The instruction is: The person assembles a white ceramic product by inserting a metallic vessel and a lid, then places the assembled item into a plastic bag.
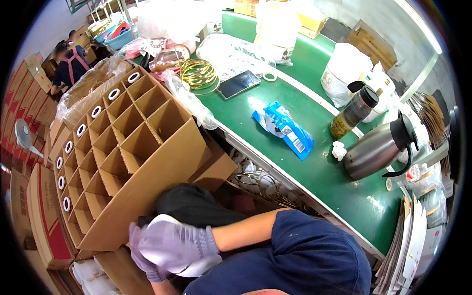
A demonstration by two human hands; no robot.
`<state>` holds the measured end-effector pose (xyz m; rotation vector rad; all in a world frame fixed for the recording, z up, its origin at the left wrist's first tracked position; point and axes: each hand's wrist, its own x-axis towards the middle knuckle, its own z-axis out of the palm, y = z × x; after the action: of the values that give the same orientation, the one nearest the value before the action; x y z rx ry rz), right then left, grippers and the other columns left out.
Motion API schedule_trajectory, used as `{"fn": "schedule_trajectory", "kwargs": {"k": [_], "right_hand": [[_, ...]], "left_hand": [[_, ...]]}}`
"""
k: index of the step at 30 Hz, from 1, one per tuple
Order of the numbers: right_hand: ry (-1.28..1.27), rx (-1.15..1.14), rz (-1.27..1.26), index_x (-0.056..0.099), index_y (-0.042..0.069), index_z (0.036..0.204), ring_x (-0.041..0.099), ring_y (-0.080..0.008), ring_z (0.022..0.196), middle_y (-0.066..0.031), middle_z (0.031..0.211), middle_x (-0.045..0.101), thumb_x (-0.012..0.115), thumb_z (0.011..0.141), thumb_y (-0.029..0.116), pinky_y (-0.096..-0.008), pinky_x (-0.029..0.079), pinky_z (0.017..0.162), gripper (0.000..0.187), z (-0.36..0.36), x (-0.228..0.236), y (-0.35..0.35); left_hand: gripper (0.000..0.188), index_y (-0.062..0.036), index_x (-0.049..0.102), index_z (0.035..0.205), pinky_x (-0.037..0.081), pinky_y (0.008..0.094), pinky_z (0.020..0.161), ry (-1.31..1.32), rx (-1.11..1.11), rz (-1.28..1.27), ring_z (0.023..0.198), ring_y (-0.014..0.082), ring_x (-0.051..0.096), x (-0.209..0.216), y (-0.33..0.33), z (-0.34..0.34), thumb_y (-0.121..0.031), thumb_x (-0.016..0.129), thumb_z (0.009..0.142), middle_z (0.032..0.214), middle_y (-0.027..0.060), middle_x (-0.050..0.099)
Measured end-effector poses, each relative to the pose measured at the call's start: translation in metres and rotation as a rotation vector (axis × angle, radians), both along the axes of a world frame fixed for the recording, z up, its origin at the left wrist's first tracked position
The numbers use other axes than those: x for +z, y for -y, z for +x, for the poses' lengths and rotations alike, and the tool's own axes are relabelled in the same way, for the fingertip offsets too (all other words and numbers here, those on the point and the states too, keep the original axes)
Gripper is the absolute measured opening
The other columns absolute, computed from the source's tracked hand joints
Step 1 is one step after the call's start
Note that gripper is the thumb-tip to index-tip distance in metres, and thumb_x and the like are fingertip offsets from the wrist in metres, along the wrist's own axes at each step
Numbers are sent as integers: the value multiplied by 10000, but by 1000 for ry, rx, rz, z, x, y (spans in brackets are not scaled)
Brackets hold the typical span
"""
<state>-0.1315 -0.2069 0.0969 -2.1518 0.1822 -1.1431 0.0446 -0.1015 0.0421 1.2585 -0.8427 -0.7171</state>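
Observation:
Both my hands wear pale purple-grey gloves and are close together over my lap, blurred by motion. A smooth white rounded object (199,267) shows above and below the gloves; its kind is mostly hidden. My right hand (174,246) lies closed across it. Behind and to the left, my left hand (139,253) is closed against the same object, its fingers partly covered. Just beyond my hands stands a tilted cardboard box (152,182) with a grid of dividers. Along its far left row, several compartments hold white things with ring-shaped tops (81,130).
To the right is a green worktable (236,125) with a blue packet (285,129), a phone (239,84), gold rings (199,74), a drink bottle (355,112) and a steel jug (376,150). Cartons (46,216) and a fan (23,133) stand left. A person (71,64) sits far back.

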Motion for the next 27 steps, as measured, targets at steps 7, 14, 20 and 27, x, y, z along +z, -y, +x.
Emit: {"fn": "schedule_trajectory", "kwargs": {"k": [7, 14, 20, 27], "right_hand": [[-64, -10, -29, 591, 43, 1241, 573, -367, 1077, -170, 1142, 616, 587, 912, 456, -482, 424, 977, 527, -4, -10, -26], [82, 305, 609, 664, 49, 1152, 583, -278, 1173, -150, 1195, 634, 533, 1023, 279, -402, 445, 1042, 296, 10, -93, 21], [-30, -194, 238, 675, -5, 1112, 606, -349, 1111, -186, 1135, 661, 502, 963, 141, -435, 459, 1008, 271, -16, -59, -5], [-273, -176, 230, 681, -34, 1097, 620, -346, 1097, -209, 1130, 674, 455, 969, 155, -401, 470, 980, 322, -6, -36, -11]], "left_hand": [[534, 33, 590, 1197, 449, 478, 1025, 85, -236, -12, 1178, 332, 571, -42, -11, 28, -395, 319, 1029, 1284, 214, 594], [590, 48, 600, 1265, 401, 459, 1087, 331, -52, 28, 1272, 348, 520, 28, -17, -31, -434, 546, 928, 1355, 237, 561], [505, 11, 673, 1159, 366, 514, 1108, 498, -328, -163, 1227, 397, 558, 8, -4, 8, -312, 699, 771, 1235, 217, 633], [495, 17, 674, 1159, 401, 458, 1087, 362, -393, -257, 1194, 348, 575, -16, -4, 31, -198, 703, 715, 1220, 194, 643]]}}
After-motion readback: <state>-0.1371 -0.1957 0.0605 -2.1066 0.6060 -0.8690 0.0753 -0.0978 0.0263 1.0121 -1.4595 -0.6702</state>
